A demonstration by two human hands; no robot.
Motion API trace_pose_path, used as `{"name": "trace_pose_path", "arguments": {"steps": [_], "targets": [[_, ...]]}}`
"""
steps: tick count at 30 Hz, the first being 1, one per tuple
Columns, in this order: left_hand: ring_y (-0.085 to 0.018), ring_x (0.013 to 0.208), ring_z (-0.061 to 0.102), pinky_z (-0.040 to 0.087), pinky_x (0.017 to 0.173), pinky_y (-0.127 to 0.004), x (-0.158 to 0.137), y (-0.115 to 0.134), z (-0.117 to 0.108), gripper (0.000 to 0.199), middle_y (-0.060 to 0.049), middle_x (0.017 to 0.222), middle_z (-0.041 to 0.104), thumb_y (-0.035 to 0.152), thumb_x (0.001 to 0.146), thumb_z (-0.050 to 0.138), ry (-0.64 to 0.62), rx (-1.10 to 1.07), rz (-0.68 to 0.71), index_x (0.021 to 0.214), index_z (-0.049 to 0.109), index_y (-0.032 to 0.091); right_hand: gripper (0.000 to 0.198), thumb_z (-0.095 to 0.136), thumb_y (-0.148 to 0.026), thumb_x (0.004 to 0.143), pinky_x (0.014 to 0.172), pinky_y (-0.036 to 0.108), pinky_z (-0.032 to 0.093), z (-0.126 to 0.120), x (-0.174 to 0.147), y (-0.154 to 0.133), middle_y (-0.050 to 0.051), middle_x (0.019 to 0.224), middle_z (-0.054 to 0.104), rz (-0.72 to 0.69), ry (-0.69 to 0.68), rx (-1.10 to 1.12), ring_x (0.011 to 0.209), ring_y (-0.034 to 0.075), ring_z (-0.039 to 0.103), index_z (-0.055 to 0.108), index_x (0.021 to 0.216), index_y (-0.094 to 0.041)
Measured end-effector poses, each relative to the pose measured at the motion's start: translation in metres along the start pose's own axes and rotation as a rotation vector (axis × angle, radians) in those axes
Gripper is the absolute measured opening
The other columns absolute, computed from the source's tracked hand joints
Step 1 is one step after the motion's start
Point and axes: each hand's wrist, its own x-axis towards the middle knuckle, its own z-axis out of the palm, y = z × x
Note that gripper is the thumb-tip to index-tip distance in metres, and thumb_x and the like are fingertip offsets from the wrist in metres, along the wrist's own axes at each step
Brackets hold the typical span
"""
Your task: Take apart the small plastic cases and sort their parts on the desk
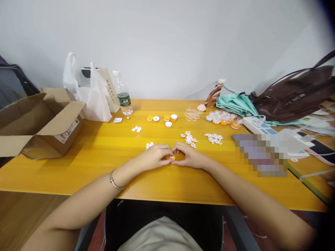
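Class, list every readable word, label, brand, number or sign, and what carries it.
"怡宝": green label of the water bottle.
"NE", seemingly, rest unclear: brown drink bottle.
Too small or blurred: shipping label on the cardboard box;
vertical characters on the beige package;
white lettering on a black surface.

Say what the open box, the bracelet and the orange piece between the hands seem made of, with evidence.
Open box: matte cardboard, by its brown folded flaps. Bracelet: probably polished metal, given its silvery shine. Orange piece: perhaps smooth plastic, from its bright colour, though mostly covered.
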Motion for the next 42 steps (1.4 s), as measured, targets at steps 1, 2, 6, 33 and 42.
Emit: {"name": "trace_pose_path", "arguments": {"steps": [1,2,6,33,42], "targets": [[-0.014,0.079,0.056,0.042,0.074,-0.024,0.001,0.0,0.004,0.018,-0.005,0.085,0.061,0.029,0.084,0.052,0.009,0.006,-0.005,0.09,0.063,0.016,0.022,0.064,-0.035,0.074,0.07,0.027,0.042,0.0,0.0,0.001,0.002,0.082,0.055,0.0,-0.004,0.001,0.078,0.015,0.051,0.055,0.086,-0.02],[-0.014,0.079,0.056,0.042,0.075,-0.024,0.001,0.0,0.008,0.017,-0.005,0.085,0.061,0.028,0.084,0.052,0.022,0.011,-0.01,0.09,0.063,0.016,0.022,0.065,-0.036,0.073,0.069,0.027,0.042,0.0,0.0,0.001,0.002,0.081,0.055,0.003,-0.006,0.0,0.077,0.015,0.051,0.055,0.084,-0.019],[-0.015,0.08,0.055,0.043,0.075,-0.025,0.003,-0.001,0.014,0.018,-0.005,0.085,0.06,0.029,0.085,0.052,0.05,0.039,-0.044,0.089,0.062,0.015,0.028,0.067,-0.041,0.071,0.066,0.027,0.041,0.003,0.001,0.004,0.002,0.079,0.054,0.028,0.011,-0.016,0.073,0.015,0.05,0.053,0.08,-0.019],[-0.016,0.073,0.052,0.028,0.068,-0.032,0.002,0.006,0.023,0.025,-0.005,0.076,0.059,0.023,0.091,0.039,0.046,0.61,0.117,0.081,0.059,0.014,0.02,0.067,-0.026,0.068,0.064,0.026,0.039,0.005,0.003,0.001,-0.001,0.073,0.051,0.042,0.048,-0.017,0.069,0.013,0.048,0.05,0.075,-0.019],[-0.014,0.077,0.054,0.031,0.071,-0.029,0.0,-0.007,-0.015,0.024,-0.003,0.08,0.061,0.03,0.089,0.042,0.091,0.439,-0.025,0.083,0.061,0.017,0.027,0.067,-0.04,0.071,0.067,0.027,0.041,0.003,0.002,-0.002,0.001,0.08,0.055,0.056,0.03,0.001,0.074,0.015,0.051,0.054,0.081,-0.019]]}}
